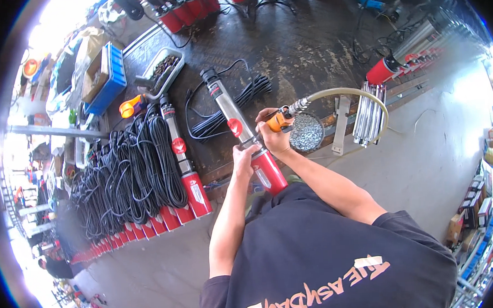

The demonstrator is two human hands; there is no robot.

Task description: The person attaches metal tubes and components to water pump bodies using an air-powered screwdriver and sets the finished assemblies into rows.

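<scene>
A long submersible pump [226, 106], with a steel tube, a dark top end and a red lower body, lies slanting across the bench edge toward me. My left hand [244, 157] is wrapped around it where the steel meets the red part. In my right hand [273, 138] is an orange air tool [278, 122], held against the pump's steel side just above my left hand; its tip is hidden by my fingers. A pale air hose [366, 91] curves off the tool to the right. Behind the pump lies a coiled black cable [230, 110].
Right of my hands stand a round dish of small metal parts [307, 133] and a bundle of steel strips [369, 114]. Many cable-draped pumps [141, 170] line the left. Beyond them are a parts tray [167, 69], an orange tape dispenser [132, 106] and a blue crate [106, 80].
</scene>
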